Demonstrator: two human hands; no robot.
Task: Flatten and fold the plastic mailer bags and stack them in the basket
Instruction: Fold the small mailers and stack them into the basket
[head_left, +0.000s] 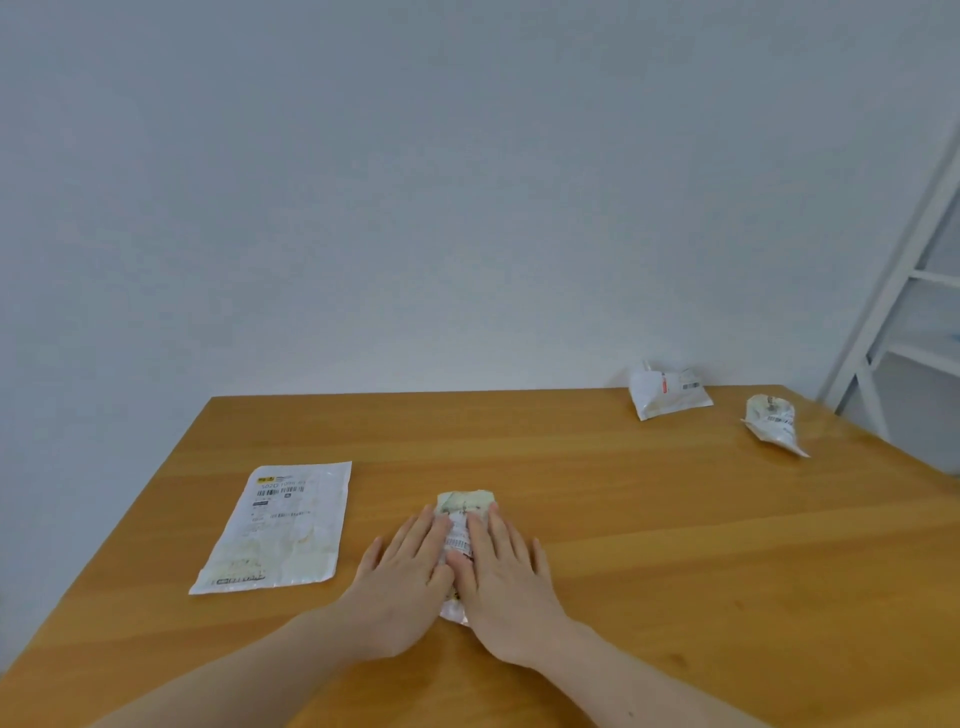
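My forearms came in from the bottom edge, and both hands lay flat on the small mailer bag (464, 512) in front of me — my left hand (402, 582) and right hand (506, 587) side by side, fingers straight and close together, pressing it down against the tabletop (649, 545). The bag was white and crinkled, partly folded, with a barcode label showing in the gap between my hands and its pale far end sticking out past my fingertips. Just to the left lay a larger mailer bag (278, 530), already flat, its printed label and barcodes facing up. Far off on the right side of the tabletop sat two more — a crumpled mailer bag (667, 395) near the back edge and a twisted mailer bag (774, 423) beside the right edge, well apart from my hands. The tabletop was warm honey-coloured wood with visible grain. Behind it stood a plain pale wall, and a white shelf frame (893, 291) leaned in at the right.
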